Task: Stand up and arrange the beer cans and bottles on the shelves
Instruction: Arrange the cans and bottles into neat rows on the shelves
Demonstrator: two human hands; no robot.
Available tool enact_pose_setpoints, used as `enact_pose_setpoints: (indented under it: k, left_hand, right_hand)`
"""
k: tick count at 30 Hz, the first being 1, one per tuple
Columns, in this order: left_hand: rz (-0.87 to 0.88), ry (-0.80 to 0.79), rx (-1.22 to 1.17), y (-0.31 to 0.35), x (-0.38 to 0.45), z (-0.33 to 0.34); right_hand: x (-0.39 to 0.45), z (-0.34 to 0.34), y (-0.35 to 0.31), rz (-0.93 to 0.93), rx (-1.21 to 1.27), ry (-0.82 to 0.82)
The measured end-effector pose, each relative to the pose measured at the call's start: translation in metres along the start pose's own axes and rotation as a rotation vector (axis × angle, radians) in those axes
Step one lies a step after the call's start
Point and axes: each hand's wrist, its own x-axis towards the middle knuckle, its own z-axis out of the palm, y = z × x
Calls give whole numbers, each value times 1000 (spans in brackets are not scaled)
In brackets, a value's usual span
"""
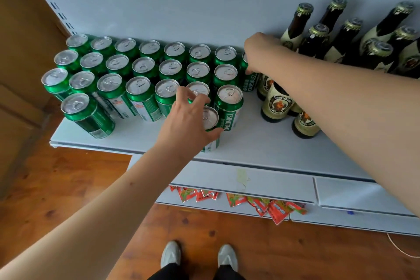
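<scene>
Red snack packets (268,206) spill from beneath the lower shelf edge onto the wooden floor (68,188) (reddish planks); cardboard boxes (20,75) stand left.

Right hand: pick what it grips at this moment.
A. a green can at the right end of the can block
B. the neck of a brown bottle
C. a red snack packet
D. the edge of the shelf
A: the right hand curls round a green Tsingtao can beside the bottles, while the left hand holds another can nearer the front.
</scene>
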Motion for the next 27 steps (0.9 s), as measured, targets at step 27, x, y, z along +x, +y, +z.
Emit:
enact_pose_setpoints:
  k: [27]
  left_hand:
    - [-29, 47, -528, 35, 47, -22]
  right_hand:
    - [-148, 48, 31, -121, 507, 307]
